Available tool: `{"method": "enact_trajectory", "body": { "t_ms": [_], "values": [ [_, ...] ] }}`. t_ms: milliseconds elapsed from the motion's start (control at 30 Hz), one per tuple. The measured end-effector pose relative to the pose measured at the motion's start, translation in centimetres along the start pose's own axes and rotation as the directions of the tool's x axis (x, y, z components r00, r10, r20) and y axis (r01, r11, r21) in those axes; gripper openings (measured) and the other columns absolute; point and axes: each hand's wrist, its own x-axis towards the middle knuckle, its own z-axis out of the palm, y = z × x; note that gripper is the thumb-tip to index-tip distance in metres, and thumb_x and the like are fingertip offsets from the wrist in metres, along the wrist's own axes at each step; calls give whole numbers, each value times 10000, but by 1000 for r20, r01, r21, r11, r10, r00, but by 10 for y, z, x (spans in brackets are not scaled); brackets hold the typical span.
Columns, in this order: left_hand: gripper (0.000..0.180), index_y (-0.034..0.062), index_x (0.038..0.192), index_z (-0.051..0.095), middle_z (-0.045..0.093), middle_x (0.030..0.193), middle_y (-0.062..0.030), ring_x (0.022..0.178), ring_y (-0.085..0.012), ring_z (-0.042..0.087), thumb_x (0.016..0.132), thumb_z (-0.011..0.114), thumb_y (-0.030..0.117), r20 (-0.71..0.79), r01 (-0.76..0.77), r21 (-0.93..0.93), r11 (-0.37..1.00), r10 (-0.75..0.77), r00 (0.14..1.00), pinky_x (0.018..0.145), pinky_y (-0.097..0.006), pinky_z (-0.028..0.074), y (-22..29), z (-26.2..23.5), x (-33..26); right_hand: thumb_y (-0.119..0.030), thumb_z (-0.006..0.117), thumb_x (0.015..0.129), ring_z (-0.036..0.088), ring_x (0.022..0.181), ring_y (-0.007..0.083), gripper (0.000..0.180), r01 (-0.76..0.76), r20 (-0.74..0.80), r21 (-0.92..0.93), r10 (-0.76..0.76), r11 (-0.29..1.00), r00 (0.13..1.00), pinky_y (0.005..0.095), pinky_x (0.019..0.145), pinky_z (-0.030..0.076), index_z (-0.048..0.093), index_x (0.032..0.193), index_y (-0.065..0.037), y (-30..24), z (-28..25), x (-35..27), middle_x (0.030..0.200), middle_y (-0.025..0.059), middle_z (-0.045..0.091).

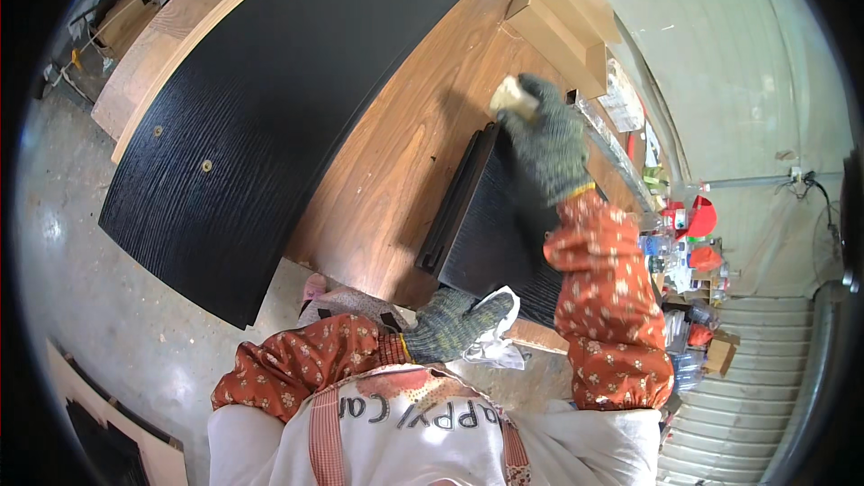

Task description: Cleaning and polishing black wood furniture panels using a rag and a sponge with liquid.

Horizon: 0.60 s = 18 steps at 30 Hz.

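Both of my hands wear grey-green knit gloves, with red flowered sleeves above them. My right hand [546, 139] is closed around a pale cream pad [515, 97], perhaps a sponge or folded cloth. It is over the far end of a smaller black wood-grain panel [490, 234]; whether the pad touches it I cannot tell. Low in front of my body, my left hand [445, 326] grips a crumpled white cloth [497, 342] beside the panel's near edge. More dark boards seem to lie under that panel, their edges showing on its left.
A large black panel [261, 90] with small round fittings covers the left of the brown wood-grain table [387, 171]. An open cardboard box [562, 36] stands at the far right. Bottles and red items [693, 216] crowd the right side by the wall. Concrete floor [153, 288] shows at left.
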Motion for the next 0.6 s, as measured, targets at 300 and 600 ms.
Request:
{"method": "enact_trajectory", "body": {
  "t_ms": [300, 600],
  "values": [
    [253, 72, 1048, 631, 623, 958, -62, 858, -154, 598, 997, 529, 298, -240, -59, 311, 948, 138, 961, 702, -327, 489, 23, -4, -15, -217, 660, 794, 603, 1142, 283, 458, 553, 303, 240, -602, 798, 738, 442, 896, 494, 617, 1215, -42, -99, -47, -140, 1254, 139, 618],
    [215, 61, 1124, 610, 623, 1061, -68, 882, -171, 603, 976, 575, 213, -142, -31, 453, 891, 107, 984, 743, -334, 481, 17, 2, -14, -309, 707, 824, 639, 970, 377, 494, -41, 40, 208, 33, 977, 999, 453, 856, 505, 567, 1244, -90, -9, 19, 1, 1025, 212, 659]
  ]
}}
